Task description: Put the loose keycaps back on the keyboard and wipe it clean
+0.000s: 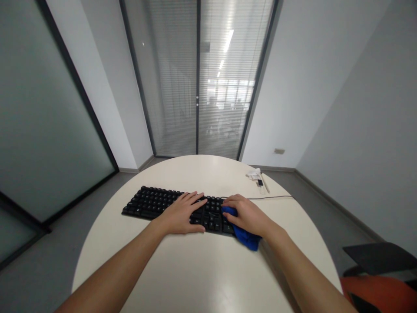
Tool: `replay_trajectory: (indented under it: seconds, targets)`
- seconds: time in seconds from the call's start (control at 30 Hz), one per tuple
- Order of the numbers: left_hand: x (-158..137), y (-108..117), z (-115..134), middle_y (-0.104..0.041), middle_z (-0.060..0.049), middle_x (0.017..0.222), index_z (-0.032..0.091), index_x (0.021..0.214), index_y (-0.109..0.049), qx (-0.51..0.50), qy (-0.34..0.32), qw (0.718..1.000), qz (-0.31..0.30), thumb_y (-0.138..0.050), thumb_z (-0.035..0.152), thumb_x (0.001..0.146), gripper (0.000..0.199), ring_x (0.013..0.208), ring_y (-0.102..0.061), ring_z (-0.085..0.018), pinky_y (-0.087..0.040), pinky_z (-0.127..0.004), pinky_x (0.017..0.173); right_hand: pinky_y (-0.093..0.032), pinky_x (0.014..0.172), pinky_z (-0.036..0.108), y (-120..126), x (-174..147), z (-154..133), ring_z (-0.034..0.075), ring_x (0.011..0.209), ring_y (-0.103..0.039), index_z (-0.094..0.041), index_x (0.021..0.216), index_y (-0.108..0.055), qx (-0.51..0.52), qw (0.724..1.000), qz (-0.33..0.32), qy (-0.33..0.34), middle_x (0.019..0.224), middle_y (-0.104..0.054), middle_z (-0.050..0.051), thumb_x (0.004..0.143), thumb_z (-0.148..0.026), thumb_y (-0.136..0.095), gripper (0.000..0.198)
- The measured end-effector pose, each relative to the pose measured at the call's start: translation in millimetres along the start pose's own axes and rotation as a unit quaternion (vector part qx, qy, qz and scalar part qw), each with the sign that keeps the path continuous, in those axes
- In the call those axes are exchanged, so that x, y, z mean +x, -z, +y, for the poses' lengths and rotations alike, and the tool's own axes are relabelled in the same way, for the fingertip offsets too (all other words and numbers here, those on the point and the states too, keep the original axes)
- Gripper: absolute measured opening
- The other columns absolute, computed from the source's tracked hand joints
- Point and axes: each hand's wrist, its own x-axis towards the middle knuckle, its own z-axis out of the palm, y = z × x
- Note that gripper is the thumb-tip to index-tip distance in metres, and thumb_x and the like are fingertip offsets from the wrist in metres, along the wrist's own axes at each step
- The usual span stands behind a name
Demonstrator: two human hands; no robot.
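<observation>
A black keyboard [153, 202] lies on the round cream table [195, 269], its left end farther from me than its right. My left hand [182, 214] rests flat across the keys right of the middle, fingers spread and holding nothing. At the keyboard's right end my right hand [246, 214] is closed on a blue cloth [247, 238]. Part of the cloth shows between thumb and fingers over the keys, and the rest hangs past the keyboard's near right corner onto the table. The palm hides the middle of the cloth.
Toward the table's far right edge lie a crumpled white piece [253, 174], a small black item [259, 182] and a thin pale stick [265, 183]. A dark cable [272, 198] runs right to the edge. An orange and black chair [379, 291] stands at lower right.
</observation>
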Motion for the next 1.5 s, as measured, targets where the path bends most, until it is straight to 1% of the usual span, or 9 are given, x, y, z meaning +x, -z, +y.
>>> replay_trajectory:
  seconds: [0.17,0.27,0.37,0.47,0.53,0.67,0.77,0.97,1.5]
  targets:
    - [0.1,-1.1,-0.7,-0.027,-0.008,0.163,0.028,0.154,-0.034,0.007,0.002,1.0,-0.004,-0.055,0.081,0.078,0.094,0.149,-0.026,-0.035,-0.02,-0.053,0.121,-0.046,0.093,0.033,6.1,-4.1,-4.1,0.024,0.102,-0.063,-0.022,0.105,-0.075,0.024,0.997,-0.056,0.051,0.107,-0.071,0.007,0.081,-0.021,-0.068,0.025]
    - [-0.1,-1.1,-0.8,-0.027,-0.008,0.163,0.028,0.154,-0.034,0.009,0.002,1.0,-0.006,-0.054,0.081,0.079,0.094,0.149,-0.025,-0.035,-0.02,-0.053,0.121,-0.047,0.087,0.03,8.4,-5.9,-7.7,0.022,0.095,-0.065,-0.024,0.108,-0.071,0.033,0.997,-0.061,0.038,0.104,-0.072,0.003,0.077,-0.017,-0.068,0.032]
    - [-0.3,0.1,0.2,-0.027,-0.008,0.163,0.028,0.154,-0.034,0.01,0.001,1.0,-0.004,-0.054,0.08,0.08,0.093,0.149,-0.026,-0.035,-0.02,-0.054,0.121,-0.047,0.084,0.031,3.7,-2.2,-6.2,0.022,0.091,-0.065,-0.023,0.104,-0.068,0.024,1.0,0.002,-0.003,0.099,-0.071,0.003,0.08,-0.017,-0.067,0.024]
    - [-0.3,1.4,1.4,-0.028,-0.008,0.163,0.029,0.154,-0.033,0.01,-0.001,1.0,-0.003,-0.054,0.079,0.08,0.092,0.149,-0.026,-0.034,-0.02,-0.054,0.121,-0.046,0.096,0.035,-8.3,5.1,1.4,0.023,0.104,-0.061,-0.02,0.105,-0.068,0.014,0.994,0.106,-0.014,0.11,-0.069,0.008,0.09,-0.022,-0.062,0.017]
    - [-0.2,1.7,1.8,-0.028,-0.008,0.163,0.029,0.154,-0.033,0.009,-0.001,1.0,-0.001,-0.054,0.079,0.08,0.092,0.148,-0.026,-0.034,-0.02,-0.054,0.121,-0.044,0.102,0.039,-15.4,8.0,6.8,0.025,0.111,-0.058,-0.019,0.107,-0.07,-0.011,0.992,0.123,-0.02,0.116,-0.067,0.011,0.092,-0.027,-0.06,0.019]
    - [0.0,1.0,2.0,-0.029,-0.008,0.162,0.029,0.154,-0.035,0.003,-0.003,1.0,0.006,-0.056,0.078,0.079,0.092,0.148,-0.027,-0.035,-0.022,-0.055,0.12,-0.042,0.105,0.043,-17.3,5.2,10.3,0.028,0.117,-0.054,-0.02,0.117,-0.07,-0.046,0.994,0.087,-0.038,0.124,-0.063,0.012,0.09,-0.034,-0.063,0.031]
    - [0.2,0.2,2.0,-0.029,-0.009,0.162,0.028,0.154,-0.035,0.004,-0.002,1.0,0.005,-0.056,0.079,0.079,0.093,0.148,-0.028,-0.036,-0.022,-0.056,0.12,-0.045,0.101,0.04,-13.9,3.0,7.7,0.027,0.111,-0.057,-0.02,0.118,-0.069,-0.05,0.995,0.061,-0.063,0.119,-0.065,0.011,0.09,-0.03,-0.061,0.031]
    - [0.9,-0.7,2.0,-0.029,-0.008,0.162,0.029,0.154,-0.035,0.0,-0.002,1.0,0.006,-0.057,0.079,0.079,0.093,0.148,-0.027,-0.035,-0.021,-0.056,0.121,-0.044,0.098,0.036,-16.0,7.8,5.2,0.025,0.106,-0.059,-0.016,0.118,-0.067,-0.083,0.985,0.084,-0.127,0.11,-0.068,0.011,0.093,-0.022,-0.054,0.028]
    - [0.6,1.2,3.2,-0.027,-0.007,0.163,0.03,0.155,-0.033,-0.016,-0.009,1.0,-0.001,-0.058,0.08,0.076,0.096,0.149,-0.026,-0.036,-0.02,-0.055,0.121,-0.046,0.09,0.032,10.5,2.4,-0.5,0.024,0.097,-0.061,-0.017,0.099,-0.073,-0.052,0.998,-0.038,0.003,0.099,-0.07,0.009,0.081,-0.018,-0.062,0.022]
